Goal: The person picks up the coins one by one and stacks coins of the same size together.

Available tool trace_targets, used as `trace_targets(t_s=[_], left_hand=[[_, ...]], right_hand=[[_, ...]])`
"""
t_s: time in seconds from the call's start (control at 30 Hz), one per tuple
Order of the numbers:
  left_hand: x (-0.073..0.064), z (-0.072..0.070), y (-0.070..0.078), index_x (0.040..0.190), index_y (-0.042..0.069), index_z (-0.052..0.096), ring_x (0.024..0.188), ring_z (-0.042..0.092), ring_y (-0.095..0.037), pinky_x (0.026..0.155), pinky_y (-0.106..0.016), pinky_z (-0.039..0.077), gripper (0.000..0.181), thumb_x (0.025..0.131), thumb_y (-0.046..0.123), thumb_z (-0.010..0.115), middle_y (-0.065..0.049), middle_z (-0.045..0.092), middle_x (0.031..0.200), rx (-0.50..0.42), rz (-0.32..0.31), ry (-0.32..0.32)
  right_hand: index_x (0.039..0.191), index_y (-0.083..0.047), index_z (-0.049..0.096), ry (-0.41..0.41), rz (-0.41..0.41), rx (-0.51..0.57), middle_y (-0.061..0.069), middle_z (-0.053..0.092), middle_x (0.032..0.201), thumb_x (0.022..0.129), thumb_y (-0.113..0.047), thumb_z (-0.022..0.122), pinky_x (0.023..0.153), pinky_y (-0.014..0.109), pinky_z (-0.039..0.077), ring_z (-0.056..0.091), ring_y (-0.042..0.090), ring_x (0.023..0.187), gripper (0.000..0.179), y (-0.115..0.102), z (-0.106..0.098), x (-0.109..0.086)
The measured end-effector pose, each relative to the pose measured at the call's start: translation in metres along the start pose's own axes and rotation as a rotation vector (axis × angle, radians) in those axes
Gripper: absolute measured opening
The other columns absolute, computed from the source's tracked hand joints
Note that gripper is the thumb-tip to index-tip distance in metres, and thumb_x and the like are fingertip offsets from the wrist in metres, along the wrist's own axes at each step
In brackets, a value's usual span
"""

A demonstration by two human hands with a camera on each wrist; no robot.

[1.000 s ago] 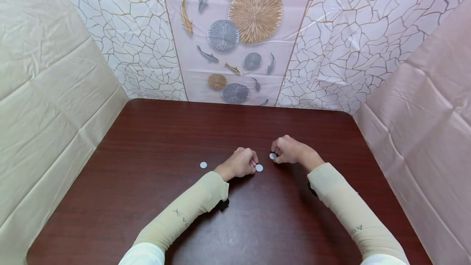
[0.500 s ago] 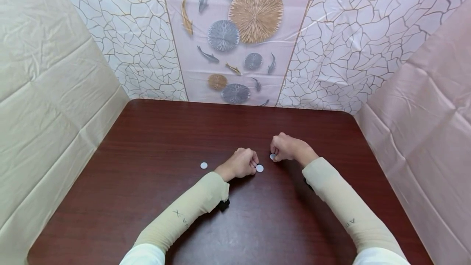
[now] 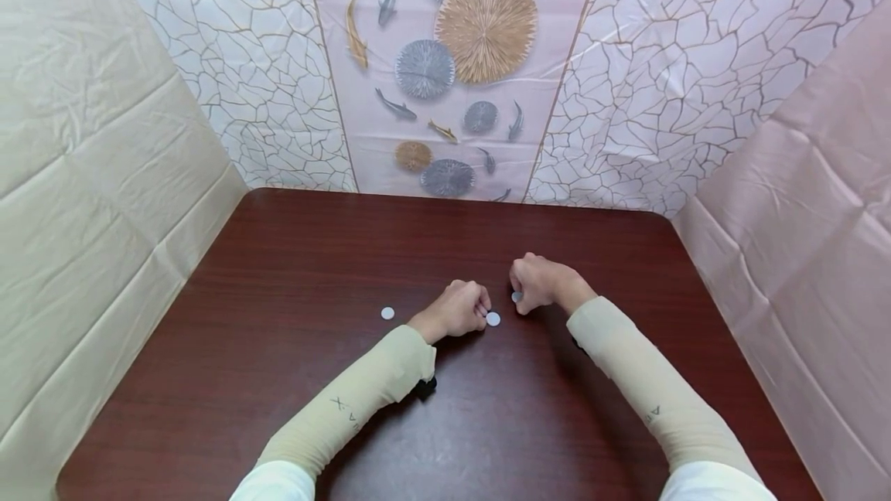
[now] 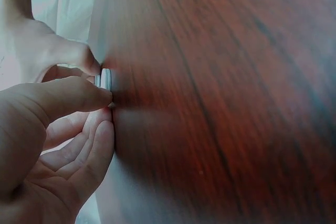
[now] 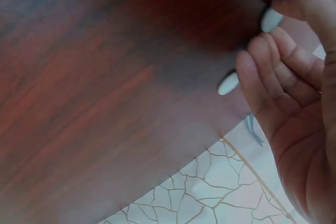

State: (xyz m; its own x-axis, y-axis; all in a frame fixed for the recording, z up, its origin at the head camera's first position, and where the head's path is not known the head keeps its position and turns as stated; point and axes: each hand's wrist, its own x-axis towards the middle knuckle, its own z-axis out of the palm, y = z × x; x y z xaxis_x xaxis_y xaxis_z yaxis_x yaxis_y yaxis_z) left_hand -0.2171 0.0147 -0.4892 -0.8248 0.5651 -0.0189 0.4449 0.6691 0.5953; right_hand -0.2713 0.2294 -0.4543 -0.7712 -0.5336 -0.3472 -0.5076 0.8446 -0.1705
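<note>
Three small white discs show in the head view. My left hand (image 3: 455, 309) pinches the edge of the middle white disc (image 3: 493, 318) with thumb and fingertips, low on the brown table. In the left wrist view the thumb lies against that disc (image 4: 106, 80). Just to the right, my right hand (image 3: 543, 282) is curled over another white disc (image 3: 517, 296), partly hidden by its fingers. The right wrist view has this disc (image 5: 272, 19) between thumb and fingertips. A third white disc (image 3: 387, 313) lies to the left of my left hand, untouched.
The dark brown tabletop (image 3: 306, 253) has its far edge against a patterned cloth wall (image 3: 445, 83). Pale cloth walls stand at the left and right. In the right wrist view a further disc (image 5: 229, 83) lies beyond the fingertips; which one cannot be told.
My right hand has shifted slightly left, and its thumb and fingers have drawn in around the disc, hiding more of it. My left hand stays on its disc.
</note>
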Motion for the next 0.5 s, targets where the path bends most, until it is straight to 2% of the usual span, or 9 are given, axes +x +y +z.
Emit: trace_targets(t_s=[0.23, 0.5], left_hand=[[-0.0001, 0.0020, -0.0017, 0.093, 0.011, 0.075, 0.073, 0.063, 0.005, 0.073, -0.013, 0.052, 0.013, 0.083, 0.003, 0.078, 0.011, 0.072, 0.082, -0.001, -0.006, 0.000], [0.0002, 0.0008, -0.0011, 0.097, 0.011, 0.076, 0.076, 0.066, 0.003, 0.074, -0.013, 0.053, 0.014, 0.084, 0.004, 0.078, 0.007, 0.076, 0.087, -0.007, 0.003, -0.002]], right_hand=[[0.067, -0.018, 0.062, 0.049, -0.030, -0.041, -0.004, 0.062, 0.066, 0.073, -0.022, 0.083, 0.057, 0.025, 0.046, 0.058, 0.012, 0.060, 0.022, 0.0012, 0.0097, 0.0024], [0.074, -0.016, 0.064, 0.053, -0.018, -0.005, -0.002, 0.062, 0.069, 0.076, -0.022, 0.081, 0.058, 0.026, 0.046, 0.056, 0.012, 0.061, 0.019, 0.0054, 0.0054, -0.0056]])
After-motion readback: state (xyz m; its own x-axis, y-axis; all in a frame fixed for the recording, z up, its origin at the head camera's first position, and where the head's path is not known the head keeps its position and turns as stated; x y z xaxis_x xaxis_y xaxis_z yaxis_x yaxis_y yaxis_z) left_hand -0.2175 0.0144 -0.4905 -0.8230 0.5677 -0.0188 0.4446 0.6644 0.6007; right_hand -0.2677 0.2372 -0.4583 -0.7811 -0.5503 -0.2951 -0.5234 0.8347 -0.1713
